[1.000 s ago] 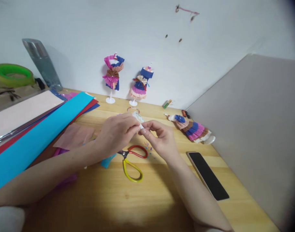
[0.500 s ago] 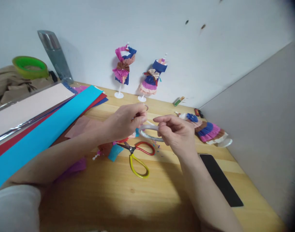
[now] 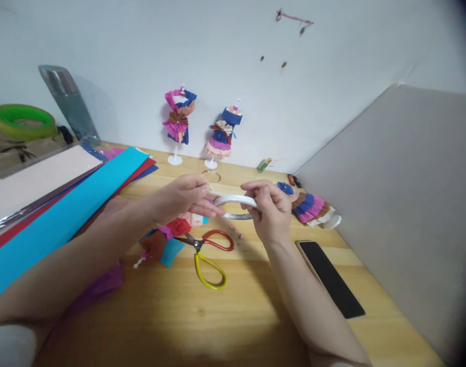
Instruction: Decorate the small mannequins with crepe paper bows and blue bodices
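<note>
White tape ring [image 3: 236,199] is held in the air above the middle of the table [image 3: 225,329], its right side pinched between the thumb and fingers of the right hand [image 3: 270,209]. Its left side is met by the left hand [image 3: 187,196], where the fingers are stretched nearly straight and close together; whether anything is caught under that thumb cannot be told. For good handling, the pinch is probably best kept light, so that the hoop is not squeezed out of round, and the band is best turned slowly against the left fingertips, where a loose end could be felt for. None can be made out. The ring is seen as a flattened oval, thin and wide open, its upper arc bright white and its lower arc greyer.

Below, the scissors [image 3: 197,244] are laid with handles spread, and should be kept clear of the wrists. Near the table's right edge a phone [image 3: 332,280] is set; farther back, a dressed figure [image 3: 309,206] is laid on its side. By the far edge, two dressed stands [image 3: 178,120] are placed upright.
</note>
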The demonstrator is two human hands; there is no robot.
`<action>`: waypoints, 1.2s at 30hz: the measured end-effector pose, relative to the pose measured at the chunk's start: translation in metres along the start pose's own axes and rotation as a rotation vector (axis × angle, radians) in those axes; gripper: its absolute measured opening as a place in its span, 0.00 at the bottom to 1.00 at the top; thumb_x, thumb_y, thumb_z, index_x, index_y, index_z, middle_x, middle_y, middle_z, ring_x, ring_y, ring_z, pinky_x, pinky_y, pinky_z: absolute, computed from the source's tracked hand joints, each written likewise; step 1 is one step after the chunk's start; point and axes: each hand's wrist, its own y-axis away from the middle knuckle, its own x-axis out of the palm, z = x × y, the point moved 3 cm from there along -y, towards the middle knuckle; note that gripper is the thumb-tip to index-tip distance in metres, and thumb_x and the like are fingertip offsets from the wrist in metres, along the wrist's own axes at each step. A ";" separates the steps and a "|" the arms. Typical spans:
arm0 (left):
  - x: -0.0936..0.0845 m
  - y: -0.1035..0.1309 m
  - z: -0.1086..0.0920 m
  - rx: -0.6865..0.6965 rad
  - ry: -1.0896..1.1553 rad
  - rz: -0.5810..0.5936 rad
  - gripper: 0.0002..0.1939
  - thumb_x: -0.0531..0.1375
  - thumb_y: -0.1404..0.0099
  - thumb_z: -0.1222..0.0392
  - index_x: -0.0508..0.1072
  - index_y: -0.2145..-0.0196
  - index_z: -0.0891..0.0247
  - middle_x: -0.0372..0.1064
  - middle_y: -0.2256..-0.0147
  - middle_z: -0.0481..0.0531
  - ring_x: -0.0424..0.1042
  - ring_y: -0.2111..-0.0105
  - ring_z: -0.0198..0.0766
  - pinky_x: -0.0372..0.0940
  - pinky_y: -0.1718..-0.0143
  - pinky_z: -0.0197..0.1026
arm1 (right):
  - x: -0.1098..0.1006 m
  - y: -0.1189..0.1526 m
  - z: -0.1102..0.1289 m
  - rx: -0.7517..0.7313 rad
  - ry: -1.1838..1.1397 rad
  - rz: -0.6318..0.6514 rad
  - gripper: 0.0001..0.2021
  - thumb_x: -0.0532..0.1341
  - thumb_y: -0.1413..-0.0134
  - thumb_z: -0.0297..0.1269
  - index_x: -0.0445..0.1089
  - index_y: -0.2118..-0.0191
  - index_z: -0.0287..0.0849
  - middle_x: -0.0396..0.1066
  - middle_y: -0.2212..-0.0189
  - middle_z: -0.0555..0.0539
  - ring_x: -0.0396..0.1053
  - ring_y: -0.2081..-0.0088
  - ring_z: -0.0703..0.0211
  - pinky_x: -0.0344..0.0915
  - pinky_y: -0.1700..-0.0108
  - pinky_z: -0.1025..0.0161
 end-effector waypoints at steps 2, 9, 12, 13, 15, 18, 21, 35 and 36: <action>-0.003 -0.001 0.003 -0.001 0.036 0.027 0.05 0.56 0.32 0.65 0.65 0.68 0.66 0.75 0.65 0.54 0.79 0.65 0.38 0.72 0.55 0.42 | 0.001 -0.002 -0.001 0.022 -0.016 0.045 0.24 0.56 0.42 0.60 0.74 0.66 0.41 0.61 0.84 0.53 0.49 0.85 0.69 0.39 0.83 0.67; -0.015 -0.001 -0.002 0.086 0.076 0.056 0.05 0.57 0.33 0.64 0.69 0.68 0.67 0.77 0.59 0.61 0.78 0.57 0.43 0.68 0.45 0.47 | -0.018 -0.012 0.011 -0.177 0.288 0.034 0.25 0.57 0.45 0.61 0.73 0.58 0.43 0.72 0.68 0.46 0.69 0.68 0.55 0.66 0.67 0.59; -0.024 0.001 -0.013 0.156 0.050 -0.036 0.07 0.53 0.31 0.66 0.70 0.65 0.69 0.77 0.58 0.61 0.78 0.57 0.40 0.66 0.44 0.44 | -0.024 -0.005 0.034 -0.324 0.451 0.081 0.13 0.63 0.45 0.48 0.72 0.59 0.44 0.72 0.61 0.43 0.70 0.57 0.51 0.66 0.54 0.55; -0.026 0.001 -0.017 0.181 0.050 -0.062 0.08 0.52 0.30 0.67 0.70 0.65 0.69 0.77 0.59 0.60 0.78 0.57 0.39 0.66 0.44 0.43 | -0.019 -0.001 0.039 -0.275 0.473 0.256 0.11 0.62 0.44 0.45 0.71 0.62 0.44 0.73 0.65 0.44 0.71 0.61 0.52 0.66 0.57 0.56; -0.030 0.002 -0.024 0.224 0.057 -0.112 0.10 0.50 0.30 0.69 0.68 0.67 0.68 0.77 0.61 0.57 0.77 0.56 0.37 0.66 0.44 0.43 | -0.003 0.014 0.036 -0.065 0.597 0.705 0.08 0.64 0.45 0.42 0.71 0.65 0.43 0.74 0.68 0.46 0.71 0.65 0.54 0.66 0.61 0.58; -0.034 0.005 -0.030 0.252 0.054 -0.173 0.12 0.48 0.30 0.70 0.62 0.72 0.65 0.76 0.62 0.54 0.77 0.56 0.36 0.66 0.44 0.44 | 0.020 0.040 0.015 0.180 0.880 1.064 0.14 0.66 0.50 0.35 0.71 0.56 0.43 0.73 0.55 0.43 0.71 0.56 0.49 0.65 0.55 0.57; -0.036 0.009 -0.033 0.278 0.064 -0.196 0.13 0.48 0.30 0.71 0.62 0.73 0.65 0.76 0.64 0.53 0.78 0.59 0.35 0.67 0.44 0.45 | 0.039 0.056 -0.014 0.310 1.167 1.128 0.21 0.66 0.54 0.30 0.68 0.51 0.38 0.68 0.49 0.36 0.68 0.49 0.42 0.63 0.50 0.52; -0.040 0.004 -0.029 0.375 0.049 -0.135 0.11 0.50 0.31 0.68 0.65 0.71 0.64 0.74 0.64 0.57 0.76 0.54 0.40 0.67 0.45 0.49 | -0.024 0.073 0.007 0.530 0.600 1.000 0.23 0.61 0.56 0.31 0.62 0.50 0.46 0.66 0.63 0.47 0.65 0.63 0.57 0.64 0.60 0.59; -0.038 0.003 -0.029 0.413 -0.050 -0.138 0.10 0.50 0.30 0.67 0.65 0.70 0.64 0.74 0.64 0.58 0.75 0.54 0.40 0.68 0.46 0.49 | -0.027 0.073 0.007 0.530 0.436 0.946 0.26 0.64 0.57 0.36 0.61 0.49 0.47 0.65 0.62 0.47 0.65 0.62 0.56 0.65 0.58 0.58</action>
